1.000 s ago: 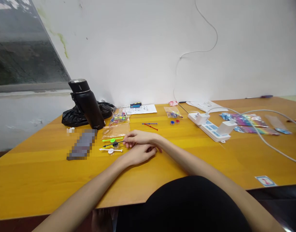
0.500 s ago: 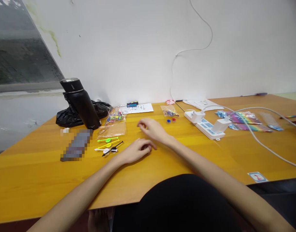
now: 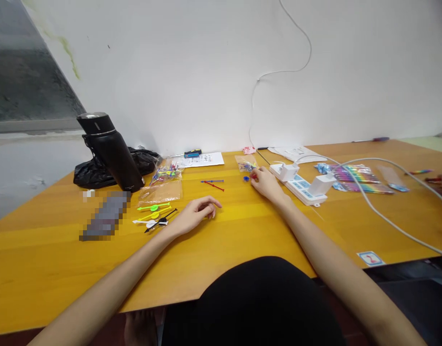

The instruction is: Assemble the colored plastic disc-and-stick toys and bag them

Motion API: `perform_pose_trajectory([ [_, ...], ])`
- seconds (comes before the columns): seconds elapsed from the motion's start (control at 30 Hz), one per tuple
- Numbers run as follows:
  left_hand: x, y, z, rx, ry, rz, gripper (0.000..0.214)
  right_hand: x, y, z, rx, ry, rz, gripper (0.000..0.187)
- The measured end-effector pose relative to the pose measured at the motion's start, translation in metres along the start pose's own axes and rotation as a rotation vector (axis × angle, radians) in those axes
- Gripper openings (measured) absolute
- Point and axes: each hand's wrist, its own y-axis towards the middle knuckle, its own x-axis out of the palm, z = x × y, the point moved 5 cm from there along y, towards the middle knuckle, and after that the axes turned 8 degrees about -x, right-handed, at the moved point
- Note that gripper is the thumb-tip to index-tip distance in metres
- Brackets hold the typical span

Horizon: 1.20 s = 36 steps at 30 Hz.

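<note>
My right hand (image 3: 266,184) reaches far across the wooden table (image 3: 242,230). Its fingertips pinch a small red disc (image 3: 254,176), which sits beside a small blue disc (image 3: 246,179) and a small clear bag of parts (image 3: 245,164). My left hand (image 3: 196,214) rests on the table with its fingers loosely curved and holds nothing. Just left of it lie several thin plastic sticks with round discs (image 3: 155,216) in green, yellow, white and black. A blue stick and a red stick (image 3: 213,183) lie between my two hands.
A black bottle (image 3: 107,153) leans against a black bag (image 3: 94,172) at the back left, with clear bags of parts (image 3: 163,185) next to it. A white power strip (image 3: 302,186) with chargers and a cable (image 3: 386,211) lies to the right. Rainbow packets (image 3: 354,175) lie beyond the power strip, and a screwdriver (image 3: 192,154) on paper by the wall.
My right hand let go of the black stick by the left hand and moved right and away to the red disc. The left hand stayed on the table.
</note>
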Motion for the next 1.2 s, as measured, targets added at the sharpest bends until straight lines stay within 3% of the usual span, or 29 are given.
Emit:
perform_pose_trajectory([
  [0.2, -0.006, 0.008, -0.010, -0.009, -0.205, 0.083, 0.026, -0.015, 0.001, -0.010, 0.022, 0.207, 0.159, 0.006],
  [0.33, -0.009, 0.009, -0.014, -0.093, -0.446, 0.173, 0.041, -0.017, 0.001, -0.058, -0.151, 0.550, 0.204, 0.012],
  [0.43, -0.010, 0.009, -0.015, -0.105, -0.528, 0.196, 0.046, -0.008, -0.009, -0.109, -0.371, 0.819, 0.109, 0.015],
  [0.57, -0.016, 0.011, -0.024, -0.100, -0.523, 0.265, 0.038, 0.007, -0.023, -0.147, -0.512, 0.835, -0.034, 0.012],
  [0.67, -0.019, 0.011, -0.028, -0.109, -0.534, 0.288, 0.037, 0.012, -0.023, -0.142, -0.485, 0.758, -0.006, 0.013],
  [0.8, -0.019, 0.009, -0.022, -0.099, -0.542, 0.285, 0.038, 0.018, -0.017, -0.109, -0.310, 0.387, 0.095, 0.015],
  [0.93, -0.020, 0.007, -0.016, -0.103, -0.584, 0.302, 0.043, 0.027, -0.014, -0.090, -0.250, 0.167, 0.033, 0.012],
  [1.1, -0.023, 0.007, -0.016, -0.112, -0.614, 0.333, 0.042, 0.030, -0.012, -0.093, -0.244, 0.198, 0.008, 0.007],
  [1.2, -0.025, 0.007, -0.018, -0.118, -0.651, 0.340, 0.040, 0.033, -0.008, -0.095, -0.150, 0.488, -0.011, 0.007],
])
